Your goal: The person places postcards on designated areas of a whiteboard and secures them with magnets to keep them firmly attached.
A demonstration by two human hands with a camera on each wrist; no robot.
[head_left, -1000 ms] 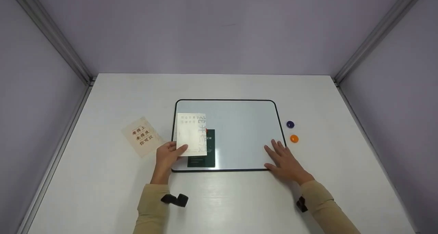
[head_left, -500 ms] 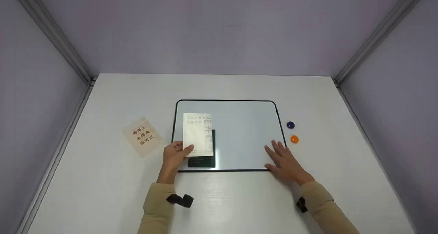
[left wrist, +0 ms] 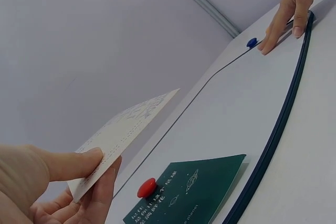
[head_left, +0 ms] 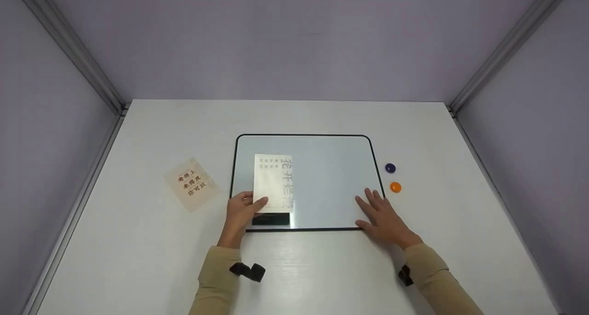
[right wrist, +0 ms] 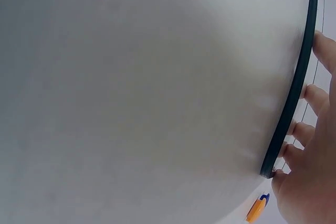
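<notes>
Cream card (head_left: 272, 182), printed with grey characters, is being pinched at its near left corner between the thumb and curled fingers of the left hand (head_left: 240, 210), and is being held lifted and tilted above the near left part of the whiteboard (head_left: 322, 154); in the left wrist view it (left wrist: 123, 135) is clearly being kept clear of the surface. A green card (left wrist: 186, 195) is lying beneath it on the board, pinned by a red magnet (left wrist: 147, 187). The right hand (head_left: 379, 213) is being laid flat, fingers spread, on the near right corner of the board, its fingertips (right wrist: 307, 95) reaching over the black rim, so the board is being steadied against the tabletop (head_left: 138, 241).

Several slips are being risked from here. Because the cream card is being gripped by one corner only, it is likely to sag or twist, and it could be set down crooked or overhanging the board's left edge. If it is lowered where it now hangs, the red magnet and green card are likely to be covered, and the magnet could be knocked loose. No spare magnet is being held: the purple magnet (head_left: 390, 168) and orange magnet (head_left: 395, 187) are lying off the board, near the tabletop's right edge, so the steadying hand would have to be lifted to fetch one, and the board could then be nudged. A second cream card (head_left: 191, 183) is lying apart, toward the tabletop's left edge.
</notes>
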